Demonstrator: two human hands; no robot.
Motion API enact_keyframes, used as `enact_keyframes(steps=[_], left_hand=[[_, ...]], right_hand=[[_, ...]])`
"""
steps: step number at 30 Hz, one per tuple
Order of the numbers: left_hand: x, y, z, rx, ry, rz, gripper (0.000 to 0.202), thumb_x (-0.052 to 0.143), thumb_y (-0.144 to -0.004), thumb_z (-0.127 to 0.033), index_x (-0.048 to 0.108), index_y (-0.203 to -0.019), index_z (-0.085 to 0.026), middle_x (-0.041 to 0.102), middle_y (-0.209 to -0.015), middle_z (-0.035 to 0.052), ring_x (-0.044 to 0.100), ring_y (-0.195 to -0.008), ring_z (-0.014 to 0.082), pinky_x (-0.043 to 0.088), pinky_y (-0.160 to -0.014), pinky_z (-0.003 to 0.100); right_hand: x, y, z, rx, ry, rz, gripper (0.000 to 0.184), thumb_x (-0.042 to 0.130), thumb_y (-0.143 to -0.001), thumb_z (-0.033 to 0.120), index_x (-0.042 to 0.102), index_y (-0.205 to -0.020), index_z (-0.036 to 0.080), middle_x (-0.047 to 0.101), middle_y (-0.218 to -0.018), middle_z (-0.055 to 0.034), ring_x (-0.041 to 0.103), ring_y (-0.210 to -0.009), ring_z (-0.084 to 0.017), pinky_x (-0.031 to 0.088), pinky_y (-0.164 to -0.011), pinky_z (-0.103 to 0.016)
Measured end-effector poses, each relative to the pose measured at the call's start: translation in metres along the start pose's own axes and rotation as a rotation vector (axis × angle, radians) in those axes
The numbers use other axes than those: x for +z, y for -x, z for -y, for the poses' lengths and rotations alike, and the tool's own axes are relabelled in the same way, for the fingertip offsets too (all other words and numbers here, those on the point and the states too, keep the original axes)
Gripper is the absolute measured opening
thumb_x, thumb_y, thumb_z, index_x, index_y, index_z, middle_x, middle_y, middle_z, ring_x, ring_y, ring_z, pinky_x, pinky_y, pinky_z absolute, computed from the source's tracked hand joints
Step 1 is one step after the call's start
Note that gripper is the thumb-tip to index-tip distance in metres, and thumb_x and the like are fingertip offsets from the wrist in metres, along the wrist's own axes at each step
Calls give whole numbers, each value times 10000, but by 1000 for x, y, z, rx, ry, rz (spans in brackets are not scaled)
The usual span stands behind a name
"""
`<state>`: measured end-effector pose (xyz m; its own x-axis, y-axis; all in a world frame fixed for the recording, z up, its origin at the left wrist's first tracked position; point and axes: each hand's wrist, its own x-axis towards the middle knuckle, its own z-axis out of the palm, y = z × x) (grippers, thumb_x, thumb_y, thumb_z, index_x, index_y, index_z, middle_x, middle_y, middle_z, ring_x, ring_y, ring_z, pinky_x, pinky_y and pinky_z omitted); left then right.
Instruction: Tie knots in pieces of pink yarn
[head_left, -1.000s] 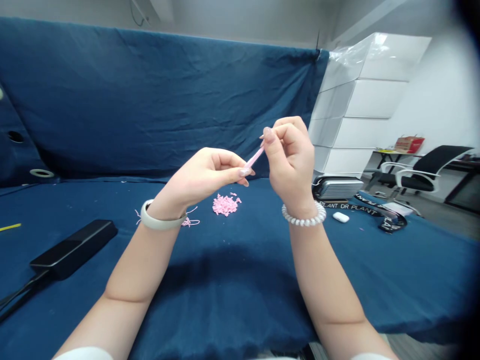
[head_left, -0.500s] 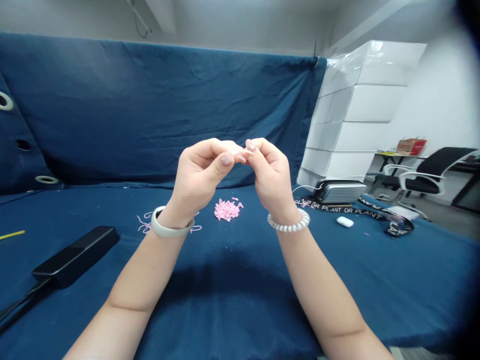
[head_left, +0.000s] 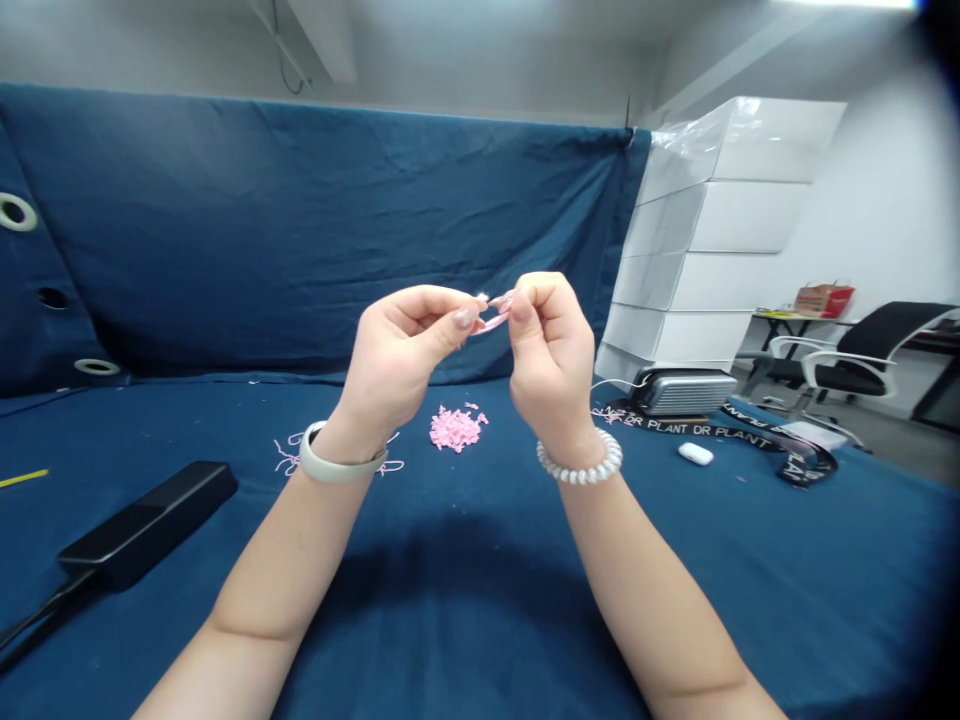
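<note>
My left hand (head_left: 401, 350) and my right hand (head_left: 547, 350) are raised above the blue cloth table (head_left: 465, 600), fingertips almost meeting. Between them they pinch a short pink strip (head_left: 491, 318), each hand closed on one end. Below and behind the hands lies a small heap of pink bits (head_left: 455, 427) on the cloth. Thin pink threads (head_left: 289, 455) lie near my left wrist, which wears a pale band. My right wrist wears a pearl-like bracelet.
A black flat box (head_left: 142, 520) with a cable lies at the left. A yellow stick (head_left: 21, 478) is at the far left edge. A white earbud case (head_left: 695, 453), a printed black strap (head_left: 750, 440) and a silver device (head_left: 686, 390) sit at the right. White stacked drawers (head_left: 712, 230) stand behind.
One second ago the hands were apart with the pink strip stretched between them. They came together, and now they hold it closely pinched with a short piece showing.
</note>
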<state>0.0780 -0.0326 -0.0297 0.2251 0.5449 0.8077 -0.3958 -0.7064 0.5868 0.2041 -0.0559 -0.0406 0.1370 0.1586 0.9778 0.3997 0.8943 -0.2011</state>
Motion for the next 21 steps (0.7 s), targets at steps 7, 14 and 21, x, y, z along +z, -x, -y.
enact_keyframes(steps=[7,14,21], left_hand=[[-8,-1,-8,-258,-59,219,164,749,-681,-299,703,-704,-143,637,-650,16,561,-573,91,454,-523,199],[-10,3,-18,-238,-189,278,160,769,-651,-269,708,-731,-145,677,-678,31,618,-625,135,485,-572,230],[-11,4,-24,-194,-194,290,180,746,-682,-277,637,-640,-139,642,-626,21,597,-593,118,472,-569,222]], right_hand=[[-9,-3,3,-104,91,141,203,487,-895,255,476,-698,210,488,-797,-31,514,-825,-176,445,-783,-347],[-19,-9,15,-61,77,369,245,560,-856,354,539,-669,198,507,-782,-26,523,-795,-170,459,-751,-337],[-18,-10,4,203,-137,295,327,482,-849,530,559,-815,214,525,-750,6,551,-710,-113,475,-668,-255]])
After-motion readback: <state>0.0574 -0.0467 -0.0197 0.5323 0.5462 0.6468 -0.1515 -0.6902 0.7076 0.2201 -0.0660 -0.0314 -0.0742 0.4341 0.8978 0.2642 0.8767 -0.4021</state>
